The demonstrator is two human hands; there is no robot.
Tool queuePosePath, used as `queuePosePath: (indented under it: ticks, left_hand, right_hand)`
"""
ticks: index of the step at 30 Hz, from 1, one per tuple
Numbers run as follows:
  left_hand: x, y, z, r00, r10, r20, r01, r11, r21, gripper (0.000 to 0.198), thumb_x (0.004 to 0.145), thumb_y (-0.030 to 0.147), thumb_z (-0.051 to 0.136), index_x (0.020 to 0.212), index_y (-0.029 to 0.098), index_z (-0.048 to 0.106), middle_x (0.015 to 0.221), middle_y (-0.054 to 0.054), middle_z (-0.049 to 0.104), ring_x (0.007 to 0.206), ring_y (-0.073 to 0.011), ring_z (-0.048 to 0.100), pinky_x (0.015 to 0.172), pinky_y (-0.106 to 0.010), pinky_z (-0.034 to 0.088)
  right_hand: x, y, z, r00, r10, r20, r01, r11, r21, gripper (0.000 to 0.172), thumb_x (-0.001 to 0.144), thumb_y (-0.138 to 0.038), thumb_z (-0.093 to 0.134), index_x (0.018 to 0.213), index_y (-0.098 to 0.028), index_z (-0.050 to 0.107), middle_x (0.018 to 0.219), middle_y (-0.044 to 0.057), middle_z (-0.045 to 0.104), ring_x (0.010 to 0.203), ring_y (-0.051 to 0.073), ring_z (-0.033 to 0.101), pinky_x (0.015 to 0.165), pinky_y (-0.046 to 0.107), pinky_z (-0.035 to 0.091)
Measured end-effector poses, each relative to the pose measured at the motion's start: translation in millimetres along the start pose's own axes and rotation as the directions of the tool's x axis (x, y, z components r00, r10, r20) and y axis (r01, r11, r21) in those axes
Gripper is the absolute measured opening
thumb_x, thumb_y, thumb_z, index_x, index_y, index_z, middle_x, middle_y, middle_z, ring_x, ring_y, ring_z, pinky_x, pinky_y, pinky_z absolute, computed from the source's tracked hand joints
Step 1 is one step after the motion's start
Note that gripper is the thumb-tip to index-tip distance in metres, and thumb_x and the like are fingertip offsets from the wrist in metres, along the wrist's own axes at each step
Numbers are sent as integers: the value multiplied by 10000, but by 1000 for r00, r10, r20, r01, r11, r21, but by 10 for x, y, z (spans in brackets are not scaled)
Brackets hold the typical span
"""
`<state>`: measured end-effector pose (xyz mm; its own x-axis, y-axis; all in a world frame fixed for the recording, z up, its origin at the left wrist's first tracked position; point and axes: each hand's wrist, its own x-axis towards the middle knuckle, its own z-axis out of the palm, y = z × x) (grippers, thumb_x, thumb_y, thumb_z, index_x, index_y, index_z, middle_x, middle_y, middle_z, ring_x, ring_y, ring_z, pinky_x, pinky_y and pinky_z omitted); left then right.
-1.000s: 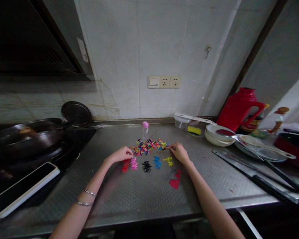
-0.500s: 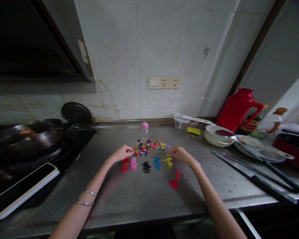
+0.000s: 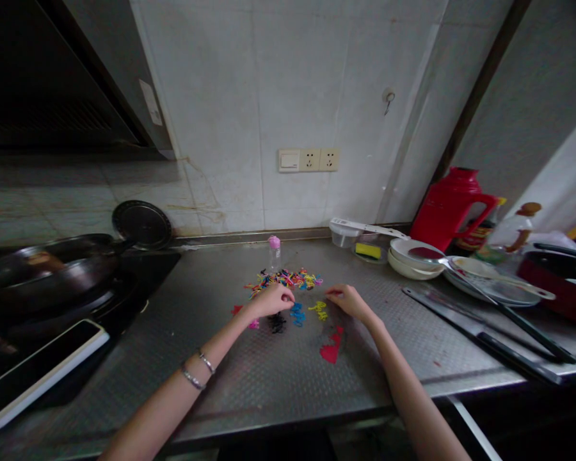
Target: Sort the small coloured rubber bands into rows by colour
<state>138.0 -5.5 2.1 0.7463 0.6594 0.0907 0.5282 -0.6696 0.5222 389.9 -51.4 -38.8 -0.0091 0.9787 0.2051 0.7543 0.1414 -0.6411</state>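
Note:
A heap of mixed coloured small bands (image 3: pixel 288 280) lies on the steel counter (image 3: pixel 269 371). In front of it sit sorted little piles: red (image 3: pixel 235 310), black (image 3: pixel 277 322), blue (image 3: pixel 297 314), yellow (image 3: pixel 319 310). My left hand (image 3: pixel 271 300) hovers over the pink and black piles, fingers pinched together near the blue pile; what they hold is too small to make out. My right hand (image 3: pixel 348 299) rests beside the yellow pile, fingers curled in a pinch. A red flat piece (image 3: pixel 331 346) lies near my right wrist. A small pink-capped bottle (image 3: pixel 274 252) stands behind the heap.
A dark wok (image 3: pixel 48 272) and a round lid (image 3: pixel 142 223) sit on the stove at left, with a phone or tablet (image 3: pixel 43 371) near the front. At right are bowls (image 3: pixel 415 256), a red jug (image 3: pixel 454 208), a knife (image 3: pixel 480 333) and a red pot (image 3: pixel 557 288).
My left hand has moved right from the red and pink piles to above the black and blue piles. My right hand drew back from the heap to beside the yellow pile.

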Motion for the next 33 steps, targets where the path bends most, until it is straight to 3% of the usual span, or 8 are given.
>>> queuePosePath:
  ticks: [8, 15, 24, 30, 33]
  left_hand:
    - [287, 340, 256, 998, 66, 6, -66, 974, 217, 200, 664, 208, 543, 789, 170, 696, 739, -71, 671, 673, -164, 578, 621, -235, 394]
    - [348, 323, 328, 997, 69, 26, -73, 947, 312, 165, 651, 181, 551, 738, 179, 692, 722, -75, 672, 700, -187, 593, 647, -258, 416]
    - [518, 276, 309, 999, 20, -38, -12, 976, 216, 187, 665, 181, 522, 749, 166, 688, 723, -64, 669, 643, -149, 578, 605, -224, 403]
    - [590, 273, 390, 999, 43, -1, -42, 988, 149, 205, 676, 223, 528, 794, 167, 686, 755, -58, 670, 652, -146, 570, 571, -212, 380]
    - [566, 210, 340, 998, 53, -29, -50, 996, 76, 227, 702, 237, 504, 806, 142, 682, 758, -54, 665, 655, -142, 559, 589, -212, 375]
  right_hand:
    - [-14, -7, 20, 1000, 7, -17, -7, 1000, -19, 257, 711, -223, 489, 869, -137, 672, 868, 80, 677, 800, 179, 608, 746, 261, 448]
    - [-24, -31, 10, 1000, 1, -22, -2, 1000, -27, 249, 713, -209, 487, 869, -151, 672, 859, 71, 677, 787, 174, 608, 737, 257, 450]
    - [-16, -21, 22, 1000, 5, -27, -5, 999, -31, 252, 709, -206, 482, 864, -160, 676, 862, 60, 681, 800, 172, 609, 746, 253, 449]
    - [-5, 2, 41, 999, -7, -35, 6, 1000, -27, 264, 704, -177, 468, 864, -164, 677, 852, 55, 681, 779, 163, 609, 735, 246, 450]
    - [-1, 2, 40, 999, -7, -37, 6, 999, -37, 263, 699, -167, 467, 853, -169, 679, 847, 53, 681, 776, 164, 607, 733, 246, 448]
